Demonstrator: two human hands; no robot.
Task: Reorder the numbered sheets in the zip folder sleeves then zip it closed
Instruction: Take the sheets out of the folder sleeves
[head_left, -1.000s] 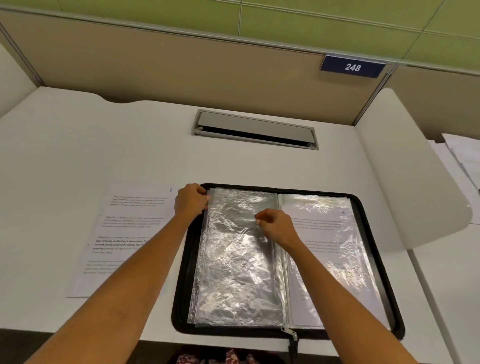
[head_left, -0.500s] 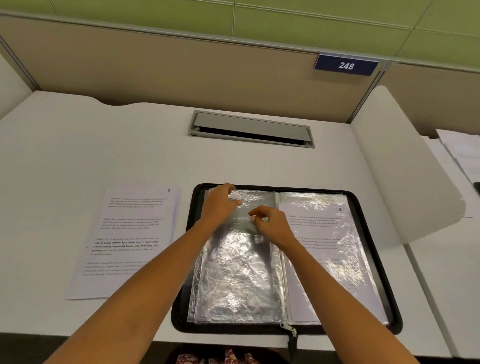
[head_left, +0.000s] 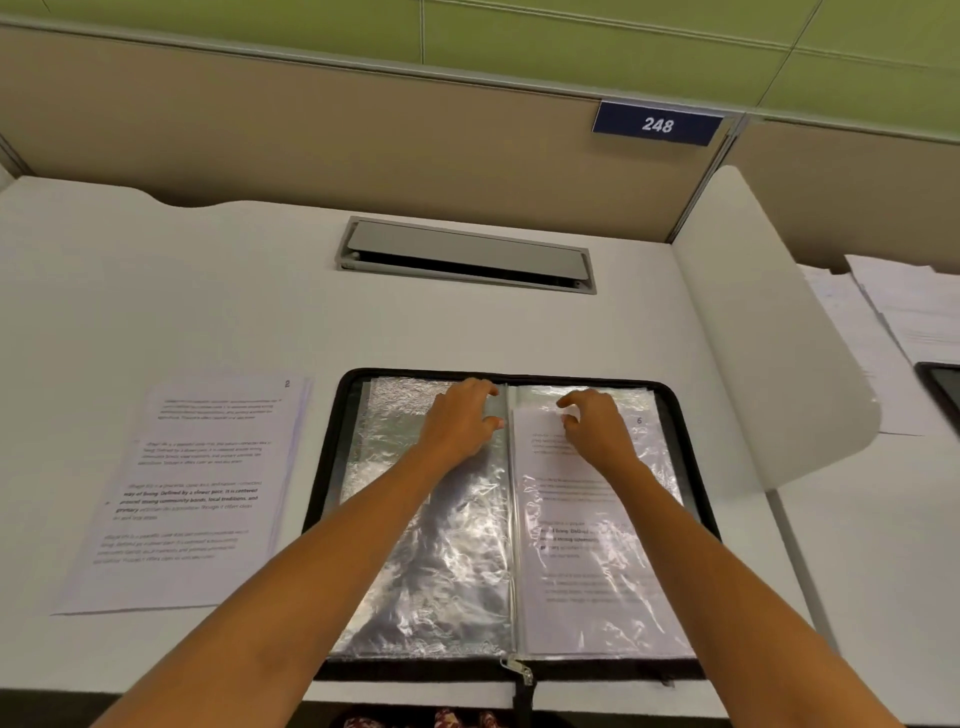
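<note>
folder: open flat at desk front edge | left hand: bent fingers on empty left sleeve beside spine, pinch or press unclear | right hand: thumb and forefinger pinching right sleeve top over sheet 6 | sheet 2: loose, left of folder

A white desk is spreading across the view. Far on it, a grey cable hatch is sitting in the top, a dark gap showing along its near edge. A beige partition is running along the far edge, with a green panel rising above it and a blue plate reading 248 hanging toward its right end. A white rounded divider is standing at the right. Beyond it, stacked papers are lying, and a dark flat device is showing at the right edge.
</note>
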